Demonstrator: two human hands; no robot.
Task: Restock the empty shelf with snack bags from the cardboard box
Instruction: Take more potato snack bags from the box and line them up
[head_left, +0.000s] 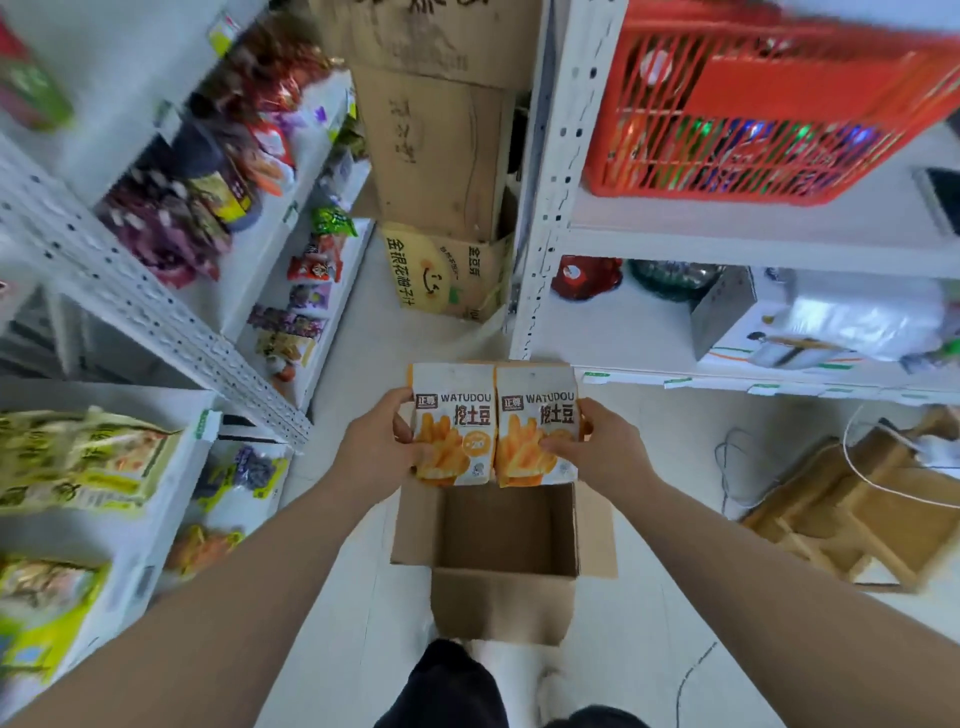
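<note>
Orange-and-white snack bags, two side by side above open cardboard box (504, 535) on floor: left hand (376, 449) grips left bag (453, 423), right hand (597, 447) grips right bag (537, 423).

Head-worn wide-angle view, forward and down, near the cardboard box (501, 525)

A red basket (753, 104) sits high on the right. Left of the basket stand stacked cartons (436, 150). Below it is a silver box (722, 312), and lower still, on the floor, a wooden frame (852, 509).
</note>
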